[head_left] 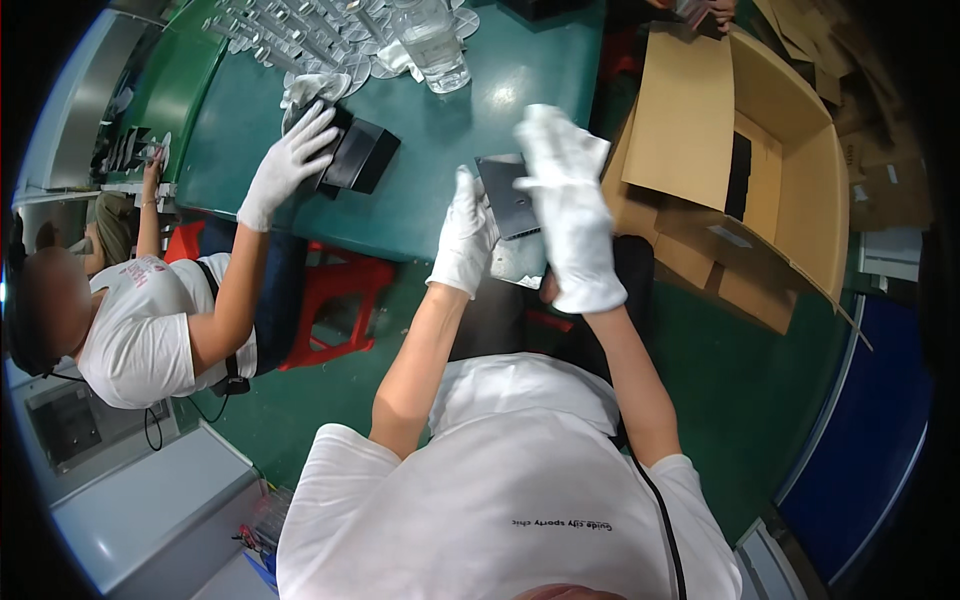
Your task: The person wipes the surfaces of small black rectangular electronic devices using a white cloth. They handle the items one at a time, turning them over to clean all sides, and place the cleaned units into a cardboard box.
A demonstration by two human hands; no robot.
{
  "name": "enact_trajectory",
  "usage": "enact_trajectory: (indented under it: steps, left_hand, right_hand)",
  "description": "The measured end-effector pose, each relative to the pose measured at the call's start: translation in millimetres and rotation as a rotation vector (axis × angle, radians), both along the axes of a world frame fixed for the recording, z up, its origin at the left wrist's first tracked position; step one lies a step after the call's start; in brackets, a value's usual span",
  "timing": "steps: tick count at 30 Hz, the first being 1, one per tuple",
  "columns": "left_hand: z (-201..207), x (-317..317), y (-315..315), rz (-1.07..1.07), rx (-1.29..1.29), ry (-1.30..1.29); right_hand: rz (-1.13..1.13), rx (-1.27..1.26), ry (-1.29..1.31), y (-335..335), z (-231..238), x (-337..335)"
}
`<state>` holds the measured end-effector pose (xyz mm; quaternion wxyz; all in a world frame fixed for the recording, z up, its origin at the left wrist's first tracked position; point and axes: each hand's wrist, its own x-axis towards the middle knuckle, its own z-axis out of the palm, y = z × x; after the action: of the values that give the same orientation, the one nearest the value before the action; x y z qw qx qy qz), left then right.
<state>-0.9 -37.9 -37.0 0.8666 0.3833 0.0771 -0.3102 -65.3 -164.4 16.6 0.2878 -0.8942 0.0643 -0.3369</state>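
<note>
My left hand (466, 238), in a white glove, grips the left edge of a dark grey, flat rectangular panel (506, 198) at the near edge of the green table. Across the panel's right side is my right hand (572, 215), also white-gloved and smeared by motion, so its fingers do not show clearly. A white piece like cloth or paper (598, 150) shows beside its fingers; whether the hand holds it is unclear. Below the panel, between my hands, lies another whitish cloth-like piece (518, 262). The panel's right part is hidden behind my right hand.
On the left, a co-worker's gloved hand (290, 165) rests at black boxes (362, 156) on the green table (430, 130). A clear jar (432, 45) and several clear stemmed pieces (290, 35) stand at the back. An open cardboard box (690, 110) is at right, a red stool (335, 300) at left.
</note>
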Motion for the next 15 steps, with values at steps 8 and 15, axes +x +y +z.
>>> enact_trajectory:
  steps: [8,15]
  left_hand:
    - [-9,8,12,-0.121,-0.158,0.185]
    - [-7,-6,1,-0.008,-0.090,0.090]
  right_hand:
    - [0.339,-0.198,0.073,16,3,-14]
    - [0.254,0.373,0.507,-5,-14,-107]
